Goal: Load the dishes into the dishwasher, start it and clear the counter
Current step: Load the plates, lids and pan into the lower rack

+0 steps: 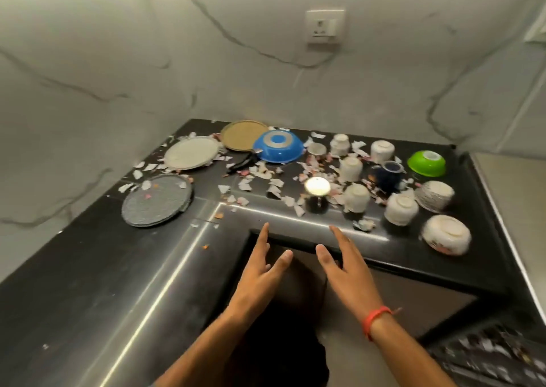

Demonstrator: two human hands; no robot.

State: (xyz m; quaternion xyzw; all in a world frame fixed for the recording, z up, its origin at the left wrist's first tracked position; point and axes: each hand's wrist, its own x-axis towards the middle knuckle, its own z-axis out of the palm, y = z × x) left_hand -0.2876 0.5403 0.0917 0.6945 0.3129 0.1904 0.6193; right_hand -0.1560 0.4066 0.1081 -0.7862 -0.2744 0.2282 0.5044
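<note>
My left hand [260,271] and right hand [347,271] spread wide, holding nothing, above bench [88,283] edge; upturned blue bowl [277,146] beyond.

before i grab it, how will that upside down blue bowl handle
The blue bowl looks like plastic, so probably light and not fragile. Lying rim-down on the counter, it should slide rather than roll. Its smooth dome may be slippery; gripping the rim seems safer.

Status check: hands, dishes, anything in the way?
Left hand and right hand open, empty. Blue bowl, cups, plates upside down on counter. Paper scraps scattered among them.
</note>
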